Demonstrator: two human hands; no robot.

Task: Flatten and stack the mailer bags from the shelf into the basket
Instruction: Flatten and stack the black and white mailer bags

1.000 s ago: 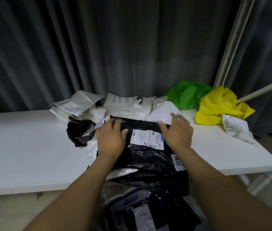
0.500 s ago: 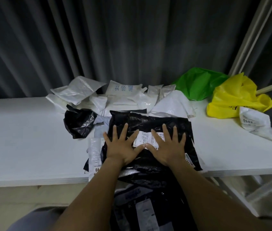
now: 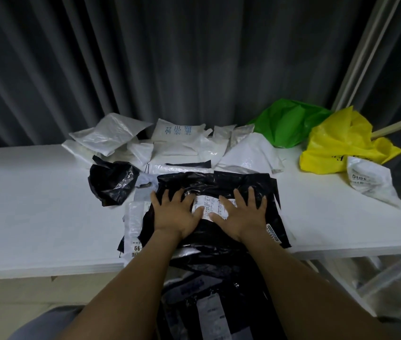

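Note:
A large black mailer bag (image 3: 219, 185) with a white shipping label (image 3: 210, 207) lies on the front part of the white shelf (image 3: 35, 217), hanging over its edge. My left hand (image 3: 174, 212) and my right hand (image 3: 241, 214) press flat on it, fingers spread, either side of the label. Under it lies a white mailer (image 3: 134, 224). Below the shelf edge, between my arms, more black mailers (image 3: 201, 303) lie stacked; the basket itself is hidden.
A crumpled black bag (image 3: 111, 182) sits left of my hands. Several white mailers (image 3: 113, 133) are piled at the back. A green bag (image 3: 287, 121), a yellow bag (image 3: 341, 143) and a white bag (image 3: 368, 180) lie at the right. A white shelf post (image 3: 361, 45) rises at the right.
A second ago my fingers curled over the black mailer's far edge. Now both hands lie flat and spread on it, nearer the label, and the bag lies smoother.

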